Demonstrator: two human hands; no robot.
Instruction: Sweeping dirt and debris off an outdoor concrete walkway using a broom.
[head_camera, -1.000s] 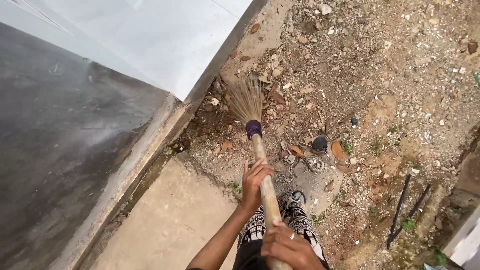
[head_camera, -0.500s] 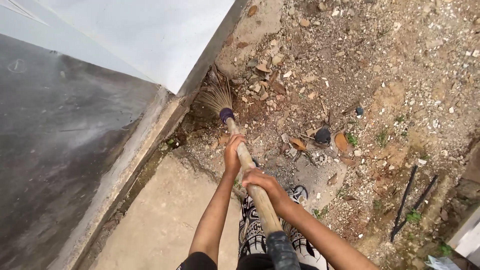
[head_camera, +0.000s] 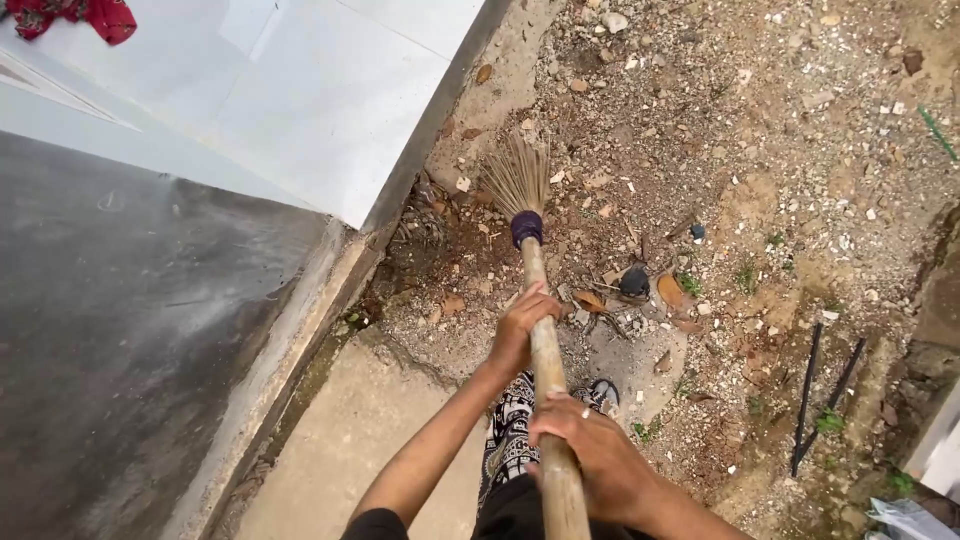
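Broom (head_camera: 535, 300) in two-handed grip, bristles down

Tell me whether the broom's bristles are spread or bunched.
Spread: the broom bristles fan out wide from the purple binding over the littered dirt.

Soft, even daylight covers the gravelly ground (head_camera: 800, 150) with barely any shadows, the pale tiled surface (head_camera: 330, 90) at the top left shines a little washed out, and straight lines bow slightly toward the picture's edges, though everything looks fairly sharp.
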